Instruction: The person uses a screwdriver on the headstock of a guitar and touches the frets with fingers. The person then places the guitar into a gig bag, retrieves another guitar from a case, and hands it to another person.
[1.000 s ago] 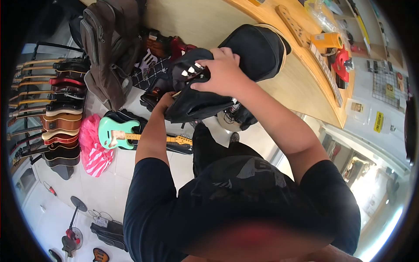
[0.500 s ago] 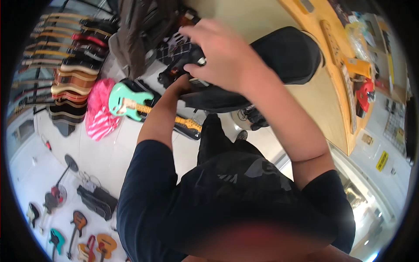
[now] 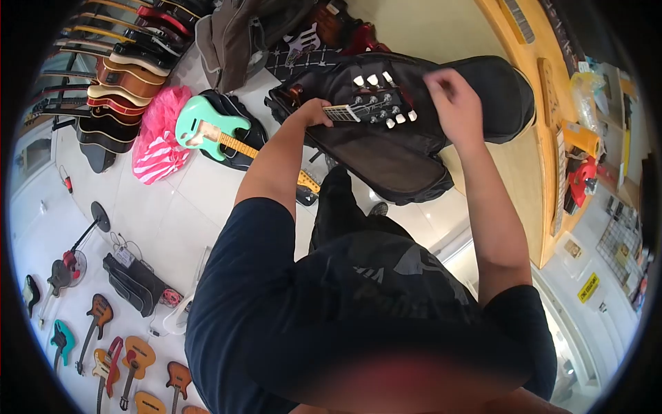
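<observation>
My left hand [image 3: 316, 113] is wrapped round the neck of a guitar [image 3: 338, 112], just below its headstock. The dark headstock [image 3: 378, 109], with white tuner buttons along both edges, lies over an unzipped black gig bag [image 3: 403, 169]. The guitar's body end is mostly hidden by my left hand and the bag; a reddish-brown part shows. My right hand [image 3: 456, 107] is raised beyond the headstock, above the bag, with its fingers curled in. Whether anything is between those fingers, I cannot make out.
A mint-green electric guitar [image 3: 207, 127] lies on a black case at left, beside a pink bag [image 3: 162, 141]. Racked guitars [image 3: 124, 79] stand farther left. A black padded case [image 3: 489, 96] adjoins the wooden workbench [image 3: 507, 21]. More guitars [image 3: 138, 355] are at lower left.
The gig bag now shows opened out, with the headstock exposed. My right hand has moved right, away from my left hand, and its fingers have curled in. My left hand has come into view on the neck.
</observation>
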The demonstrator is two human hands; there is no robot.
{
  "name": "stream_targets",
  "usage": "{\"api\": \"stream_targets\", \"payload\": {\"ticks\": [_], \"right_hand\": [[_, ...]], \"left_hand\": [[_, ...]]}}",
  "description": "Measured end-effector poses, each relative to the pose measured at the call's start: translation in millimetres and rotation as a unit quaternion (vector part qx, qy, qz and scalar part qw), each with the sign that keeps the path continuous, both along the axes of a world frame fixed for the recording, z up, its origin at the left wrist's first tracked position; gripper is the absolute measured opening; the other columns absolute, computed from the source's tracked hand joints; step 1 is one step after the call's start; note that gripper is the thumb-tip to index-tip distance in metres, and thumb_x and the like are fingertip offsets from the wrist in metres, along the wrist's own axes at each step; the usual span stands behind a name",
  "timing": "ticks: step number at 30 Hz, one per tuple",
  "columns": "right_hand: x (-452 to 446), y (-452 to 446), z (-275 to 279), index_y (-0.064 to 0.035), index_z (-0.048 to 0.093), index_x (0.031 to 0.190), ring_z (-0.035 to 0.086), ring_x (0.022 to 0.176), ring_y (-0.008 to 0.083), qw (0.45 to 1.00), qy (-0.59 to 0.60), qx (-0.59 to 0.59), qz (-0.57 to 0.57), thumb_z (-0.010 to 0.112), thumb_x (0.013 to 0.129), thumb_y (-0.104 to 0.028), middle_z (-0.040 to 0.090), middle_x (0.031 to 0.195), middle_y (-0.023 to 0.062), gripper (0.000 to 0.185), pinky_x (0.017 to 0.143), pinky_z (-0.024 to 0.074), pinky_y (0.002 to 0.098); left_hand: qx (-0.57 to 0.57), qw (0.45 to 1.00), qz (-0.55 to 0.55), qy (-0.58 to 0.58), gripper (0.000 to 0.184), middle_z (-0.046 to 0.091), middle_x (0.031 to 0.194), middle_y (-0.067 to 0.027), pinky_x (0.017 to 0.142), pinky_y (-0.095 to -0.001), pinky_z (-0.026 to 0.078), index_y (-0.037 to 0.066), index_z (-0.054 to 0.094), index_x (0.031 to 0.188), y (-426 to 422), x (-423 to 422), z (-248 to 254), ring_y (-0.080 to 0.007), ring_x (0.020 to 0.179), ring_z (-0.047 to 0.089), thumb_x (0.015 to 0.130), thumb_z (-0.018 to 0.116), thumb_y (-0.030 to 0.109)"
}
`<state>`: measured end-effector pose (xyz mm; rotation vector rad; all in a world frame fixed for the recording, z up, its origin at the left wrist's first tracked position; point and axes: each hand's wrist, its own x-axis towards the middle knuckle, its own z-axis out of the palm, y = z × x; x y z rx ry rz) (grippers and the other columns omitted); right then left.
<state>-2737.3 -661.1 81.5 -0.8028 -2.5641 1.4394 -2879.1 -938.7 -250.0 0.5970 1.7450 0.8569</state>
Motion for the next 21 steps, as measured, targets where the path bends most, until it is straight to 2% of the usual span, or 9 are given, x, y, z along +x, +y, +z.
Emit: {"api": "stream_targets", "payload": {"ticks": [1,2,3,5,9,12,16,17,21], "right_hand": [[19.4,-1.7,11.0,0.0007,0.071,0.114,0.073,0.091,0.0182,1.000,0.006,0.017,0.006,0.071,0.099,-0.009,0.074,0.101,0.0097,0.018,0.082,0.0578,0.0338],[47.1,-3.2,11.3,-0.0020,0.071,0.112,0.072,0.102,0.0257,0.995,0.035,0.054,0.082,0.079,0.089,-0.015,0.073,0.109,0.0109,0.028,0.090,0.0574,0.0392],[91.3,-13.5,8.8,-0.0065,0.071,0.122,0.062,0.127,0.0341,0.948,-0.006,0.137,0.286,0.091,0.074,-0.028,0.069,0.128,0.0127,0.056,0.107,0.0488,0.0501],[126.0,-39.7,-8.4,-0.0119,0.062,0.147,0.040,0.150,0.0381,0.932,-0.152,0.160,0.286,0.098,0.062,-0.044,0.054,0.157,0.0129,0.097,0.122,0.0275,0.0589],[137.7,-44.1,-34.2,-0.0172,0.060,0.151,0.036,0.154,0.0402,0.944,-0.150,0.092,0.279,0.098,0.056,-0.057,0.043,0.168,0.0115,0.109,0.122,0.0248,0.0636],[144.4,-46.2,8.7,-0.0219,0.059,0.153,0.031,0.159,0.0404,0.888,-0.200,0.163,0.380,0.098,0.058,-0.054,0.037,0.171,0.0143,0.107,0.123,0.0202,0.0686],[176.5,-18.8,-39.4,-0.0280,0.054,0.158,0.020,0.164,0.0413,0.823,-0.245,0.334,0.388,0.098,0.056,-0.052,0.025,0.176,0.0208,0.114,0.121,0.0218,0.0759],[165.3,-19.9,-44.6,-0.0256,0.065,0.147,0.020,0.165,0.0416,0.847,-0.221,0.327,0.355,0.097,0.063,-0.040,0.024,0.177,0.0185,0.092,0.120,0.0224,0.0781],[143.1,6.1,-56.5,-0.0203,0.078,0.125,0.024,0.164,0.0394,0.832,-0.222,0.310,0.403,0.089,0.070,-0.016,0.038,0.172,0.0101,0.057,0.122,0.0168,0.0801]], "left_hand": [[0.005,1.000,0.009,-0.014,0.051,0.080,0.094,-0.0100,0.089,-0.0363,0.057,0.004,0.080,0.110,-0.9,-1.7,-3.5,-0.0236,0.089,0.075,0.062,0.093,0.013],[0.011,0.999,0.018,-0.028,0.051,0.080,0.093,-0.0100,0.089,-0.0363,0.057,0.003,0.080,0.110,-2.8,-2.6,-4.7,-0.0236,0.089,0.075,0.061,0.093,0.013],[0.004,1.000,0.014,-0.024,0.051,0.080,0.093,-0.0101,0.090,-0.0360,0.056,0.002,0.080,0.108,-2.0,-5.3,11.5,-0.0234,0.090,0.075,0.060,0.093,0.014],[-0.003,0.999,0.017,-0.037,0.052,0.080,0.093,-0.0114,0.090,-0.0365,0.056,0.002,0.080,0.108,-1.4,-6.6,15.2,-0.0244,0.090,0.075,0.059,0.094,0.015],[0.013,1.000,0.022,-0.018,0.056,0.079,0.093,-0.0136,0.091,-0.0373,0.056,0.001,0.080,0.110,2.0,0.2,11.3,-0.0268,0.091,0.075,0.058,0.094,0.016],[-0.006,1.000,0.000,0.003,0.058,0.080,0.095,-0.0144,0.091,-0.0384,0.057,0.002,0.081,0.111,4.5,-0.5,16.8,-0.0291,0.092,0.076,0.056,0.095,0.017],[-0.029,0.999,0.017,-0.022,0.052,0.080,0.096,-0.0111,0.091,-0.0370,0.057,0.000,0.079,0.107,9.7,-1.4,24.5,-0.0242,0.094,0.075,0.059,0.094,0.013],[-0.027,0.999,0.015,-0.025,0.052,0.080,0.096,-0.0109,0.091,-0.0372,0.056,0.000,0.079,0.107,10.0,1.4,21.7,-0.0239,0.094,0.075,0.059,0.094,0.013],[-0.021,1.000,0.017,-0.016,0.051,0.080,0.097,-0.0100,0.091,-0.0372,0.056,0.000,0.079,0.107,9.6,-8.5,26.2,-0.0236,0.093,0.074,0.059,0.094,0.012]]}}
